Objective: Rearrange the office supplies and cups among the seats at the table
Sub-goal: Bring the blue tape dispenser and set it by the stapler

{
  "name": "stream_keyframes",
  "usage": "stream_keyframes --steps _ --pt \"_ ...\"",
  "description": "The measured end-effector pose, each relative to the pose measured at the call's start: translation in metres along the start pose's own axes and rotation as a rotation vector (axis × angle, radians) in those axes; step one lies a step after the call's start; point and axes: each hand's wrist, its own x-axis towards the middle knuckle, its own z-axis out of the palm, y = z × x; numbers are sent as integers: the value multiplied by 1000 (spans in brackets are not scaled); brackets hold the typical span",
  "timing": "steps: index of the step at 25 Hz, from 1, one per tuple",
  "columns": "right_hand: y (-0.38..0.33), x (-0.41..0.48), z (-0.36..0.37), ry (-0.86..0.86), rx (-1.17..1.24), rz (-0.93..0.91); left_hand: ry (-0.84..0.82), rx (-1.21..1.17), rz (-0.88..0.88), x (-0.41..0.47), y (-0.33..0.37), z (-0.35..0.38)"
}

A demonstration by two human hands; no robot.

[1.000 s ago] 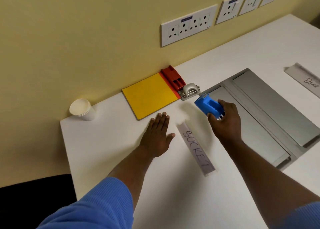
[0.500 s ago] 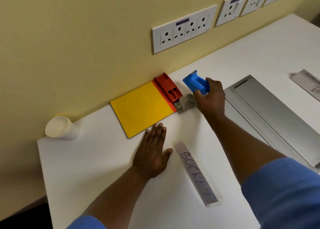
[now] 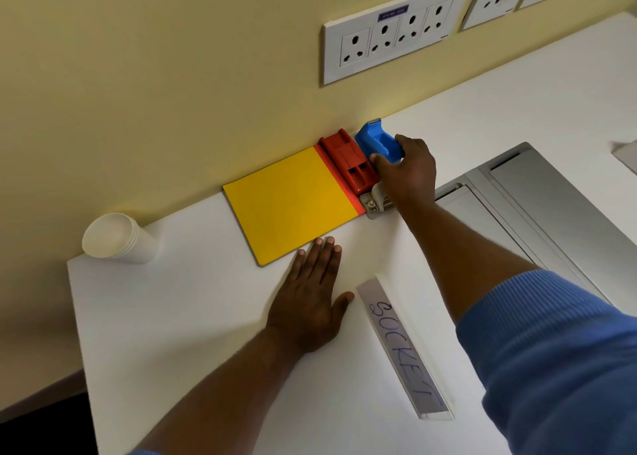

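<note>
I read one legible label: a clear name strip (image 3: 405, 349) lying flat on the white desk (image 3: 179, 316), hand-lettered "SOCKET". A small dark tag sits on the wall socket panel (image 3: 389, 28) above the desk — its text is too small to read.

My right hand (image 3: 408, 172) has its grip closed around the blue stapler (image 3: 377, 142), which sits at the wall edge, just beside the red stapler (image 3: 348, 159). The red stapler lies along the right edge of the yellow notebook (image 3: 293, 203). A grey hole punch (image 3: 374, 201) sits at the notebook's near right corner, partly hidden by my right wrist.

My left hand (image 3: 310, 303) rests flat and open on the desk, holding nothing, fingertips at the notebook's near edge.

A stack of white paper cups (image 3: 115, 240) stands at the desk's left edge — nothing is visible inside the top cup. Grey cable-tray lids (image 3: 551, 213) lie to the right.
</note>
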Motion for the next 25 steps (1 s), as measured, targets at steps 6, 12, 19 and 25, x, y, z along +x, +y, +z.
stream_keyframes --steps 6,12,19,25 --pt "4 3 2 -41 10 38 -9 -8 -1 1 1 1" --pt "6 -9 -14 -29 54 46 -6 11 8 0 0 0" --pt "20 -63 -45 -5 -36 -40 -29 44 8 -1 3 -6" --pt "24 -142 -80 -237 -283 -114 -87 147 -57 -10 16 -19"
